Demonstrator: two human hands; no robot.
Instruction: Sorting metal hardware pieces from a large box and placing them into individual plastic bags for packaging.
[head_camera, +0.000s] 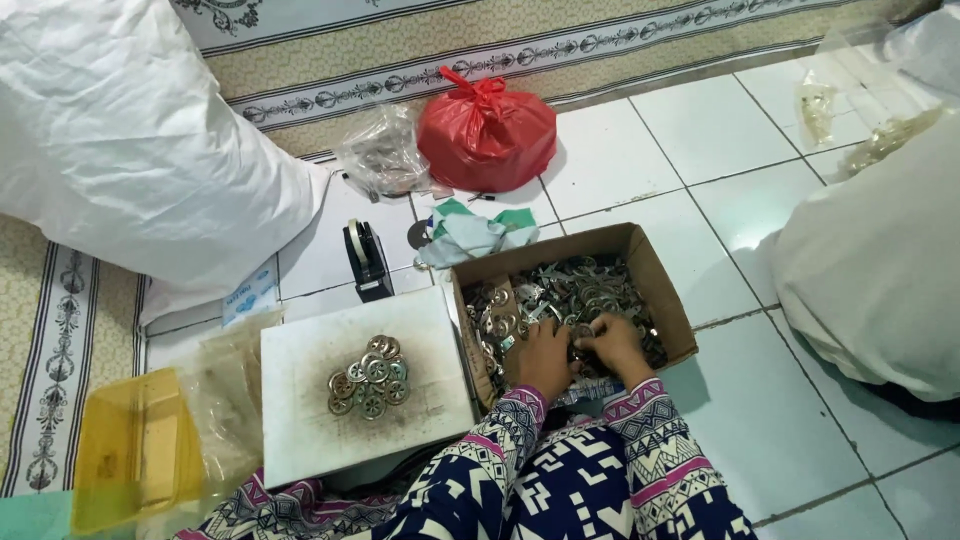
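Both hands sit inside the cardboard box (655, 290) on the floor: left hand (545, 358) and right hand (612, 345) palms down, side by side, fingers curled into the metal discs (570, 290); actual grip cannot be told. Patterned sleeves bent inward.

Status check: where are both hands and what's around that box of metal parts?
Left hand and right hand both down in the cardboard box, among the metal rings; grip hidden. Ring pile on white board alongside. Nothing blocking.
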